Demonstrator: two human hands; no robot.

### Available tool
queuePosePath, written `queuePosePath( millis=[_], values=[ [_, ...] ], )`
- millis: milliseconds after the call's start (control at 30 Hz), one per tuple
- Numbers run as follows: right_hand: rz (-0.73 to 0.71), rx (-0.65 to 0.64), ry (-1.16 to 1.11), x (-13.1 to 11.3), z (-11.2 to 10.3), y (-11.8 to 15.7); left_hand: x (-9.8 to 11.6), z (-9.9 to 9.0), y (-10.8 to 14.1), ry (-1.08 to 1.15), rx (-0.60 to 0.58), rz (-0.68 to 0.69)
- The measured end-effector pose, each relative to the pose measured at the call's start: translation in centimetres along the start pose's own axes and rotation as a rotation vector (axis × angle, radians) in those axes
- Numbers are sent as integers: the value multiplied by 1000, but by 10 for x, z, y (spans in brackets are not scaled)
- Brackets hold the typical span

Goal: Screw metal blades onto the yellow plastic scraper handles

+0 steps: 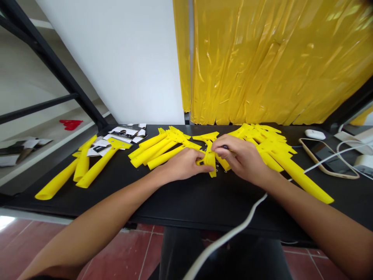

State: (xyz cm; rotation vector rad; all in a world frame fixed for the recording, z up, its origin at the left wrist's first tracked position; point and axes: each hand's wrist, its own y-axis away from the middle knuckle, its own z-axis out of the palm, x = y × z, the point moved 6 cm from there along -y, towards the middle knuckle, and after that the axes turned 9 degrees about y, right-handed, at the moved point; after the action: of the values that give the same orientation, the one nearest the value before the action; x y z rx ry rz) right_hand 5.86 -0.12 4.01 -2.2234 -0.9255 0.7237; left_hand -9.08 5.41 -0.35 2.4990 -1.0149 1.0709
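Left of the fingers (230,146), plastic pieces (99,163) and printed cards (125,131) lie on the table (204,202); to their right, more pieces (279,155), then a phone (319,153).

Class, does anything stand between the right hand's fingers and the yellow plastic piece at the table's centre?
Nothing visible does: the right hand's fingers touch the yellow plastic piece, with the left hand at its other side.

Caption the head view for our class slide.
Left hand and right hand hold a yellow plastic piece on black tabletop.

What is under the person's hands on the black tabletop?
Yellow plastic pieces lie under the left hand and right hand, with a small dark item by the right hand. The hands hide the rest of it and the pieces beneath.
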Motion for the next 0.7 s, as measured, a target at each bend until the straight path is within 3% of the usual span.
queuePosePath(
  millis=[233, 433, 700],
  values=[
    [173, 244, -164, 2, -27, 3, -6, -3, -3, 40, -99, -15],
    [98, 95, -158, -6, -14, 3, -6, 0, -2, 78, -152, -20],
    [40, 4, -125, -5, -2, 4, -8, 0, -3, 96, -131, 7]
  ],
)
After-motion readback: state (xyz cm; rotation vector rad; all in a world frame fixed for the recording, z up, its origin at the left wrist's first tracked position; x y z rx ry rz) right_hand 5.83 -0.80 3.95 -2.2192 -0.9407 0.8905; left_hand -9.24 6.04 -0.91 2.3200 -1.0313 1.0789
